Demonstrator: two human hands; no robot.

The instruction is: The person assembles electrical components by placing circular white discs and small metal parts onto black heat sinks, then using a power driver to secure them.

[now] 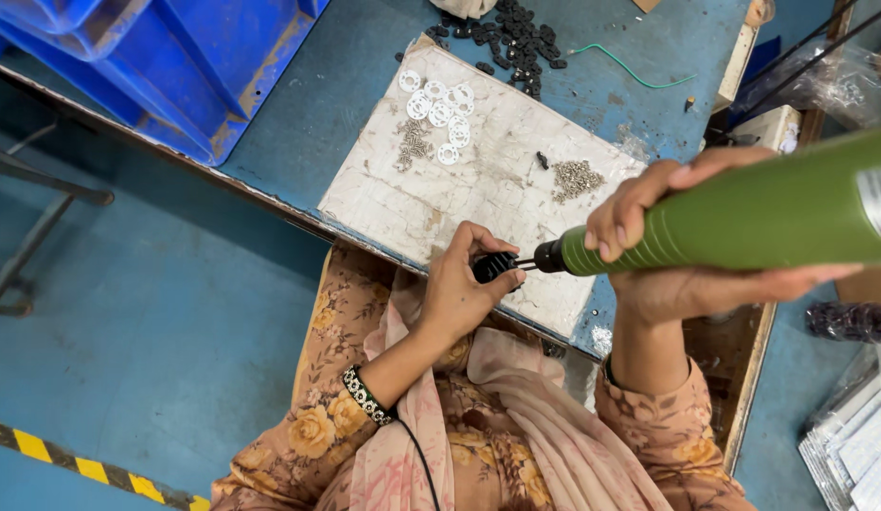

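the left hand [462,284] is pinching a small black ribbed part [495,266] between thumb and fingers, holding it at the near edge of a worn white work board [440,194]. the right hand [682,237] is wrapping closed around the barrel of a green electric screwdriver [743,222], which is lying almost level and pointing toward the left hand. its dark tip is meeting the black part, so the two hands are working close together, joined through tool and part but not touching each other.

beyond the left hand, on the far part of the board, a cluster of white ring-shaped pieces [440,106] is lying beside a little heap of small metal screws [414,144]. beyond the screwdriver's tip, a second heap of screws [575,178] is sitting on the board. further out, past the board's far edge, a pile of black parts [516,40] is resting on the blue table [355,85], with a thin green wire [630,68] lying to its right. a blue plastic bin [204,66] is standing well off to the left of the left hand.
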